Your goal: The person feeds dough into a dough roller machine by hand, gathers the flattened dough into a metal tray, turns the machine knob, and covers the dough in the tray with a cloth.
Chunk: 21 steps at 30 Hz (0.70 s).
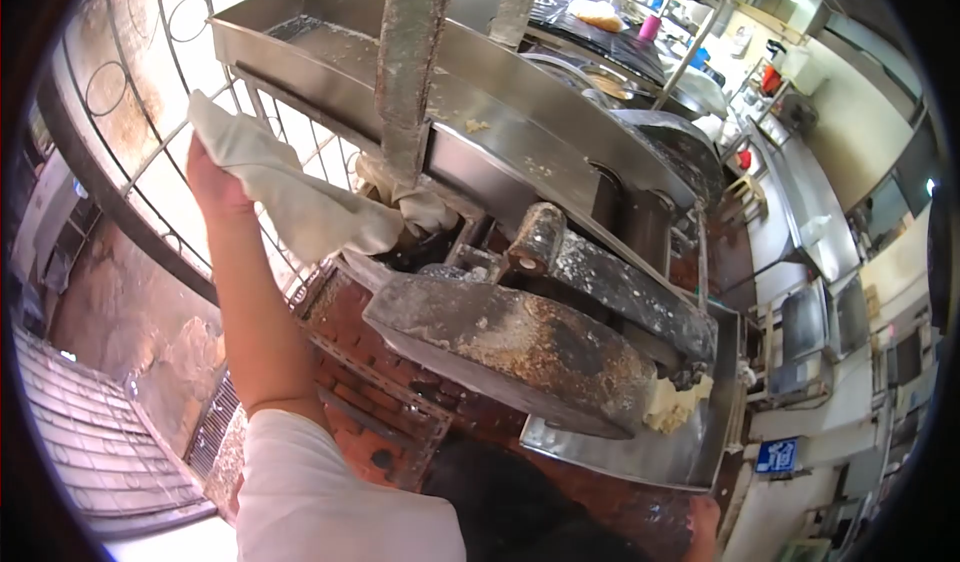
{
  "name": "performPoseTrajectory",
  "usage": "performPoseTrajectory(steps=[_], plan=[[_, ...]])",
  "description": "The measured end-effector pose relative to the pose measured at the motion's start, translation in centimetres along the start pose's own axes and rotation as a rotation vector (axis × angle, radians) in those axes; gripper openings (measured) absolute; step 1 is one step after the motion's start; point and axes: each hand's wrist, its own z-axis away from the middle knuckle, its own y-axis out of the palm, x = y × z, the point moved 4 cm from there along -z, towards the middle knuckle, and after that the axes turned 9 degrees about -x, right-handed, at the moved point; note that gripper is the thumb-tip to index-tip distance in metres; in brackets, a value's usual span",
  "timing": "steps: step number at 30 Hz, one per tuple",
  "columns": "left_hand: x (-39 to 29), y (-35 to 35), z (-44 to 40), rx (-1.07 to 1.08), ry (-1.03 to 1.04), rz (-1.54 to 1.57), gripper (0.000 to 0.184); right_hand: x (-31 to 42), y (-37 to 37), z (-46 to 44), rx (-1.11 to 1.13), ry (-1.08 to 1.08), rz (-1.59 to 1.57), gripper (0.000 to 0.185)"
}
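At the left, my left hand (217,180) grips a pale cloth (300,202), which hangs to the right toward the machine; the fingers are mostly behind the cloth. Another bunched cloth (415,204) lies beside the machine's frame. Near the bottom right edge is my right hand (704,515), below the corner of a metal tray (620,450); its fingers are too small and unclear to read. Between the hands stands a worn machine with a large rusty, flour-spotted guard (510,347). A lump of dough (680,404) sits at the guard's lower right end.
A long steel trough (500,152) with dough scraps runs diagonally behind the machine, crossed by a metal post (408,72). Barred grilles (150,72) stand at the left. At the right are steel tables (800,232) and a blue box (776,455). The floor is reddish tile.
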Motion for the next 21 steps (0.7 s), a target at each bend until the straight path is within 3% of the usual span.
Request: performPoseTrajectory(steps=[3,6,8,10,14,16,21], plan=[[-5.9,2.5,1.0,-0.312,0.361,-0.294,0.03,-1.1,-0.4,0.7,0.056,0.036,-0.08,0.027],[-19.0,-1.5,-1.9,-0.241,0.502,-0.49,0.041,2.4,-1.7,2.9,0.122,0.047,-0.303,0.019],[-21.9,-1.1,-1.4,-0.269,0.567,-0.571,0.041,5.4,-2.8,4.0,0.115,-0.006,-0.34,0.018],[-21.3,1.4,1.2,-0.264,0.596,-0.641,0.041,10.7,-4.4,6.0,0.062,-0.047,-0.391,0.019],[-17.7,8.2,8.7,-0.163,0.562,-0.708,0.041,15.7,-7.5,4.8,0.113,-0.261,-0.523,0.043],[-15.3,12.0,13.0,-0.075,0.509,-0.714,0.041,17.8,-8.8,5.2,0.129,-0.382,-0.562,0.043],[-6.6,22.3,26.5,0.205,0.29,-0.695,0.042,21.0,-10.0,9.5,0.493,-0.787,-0.698,0.034]])
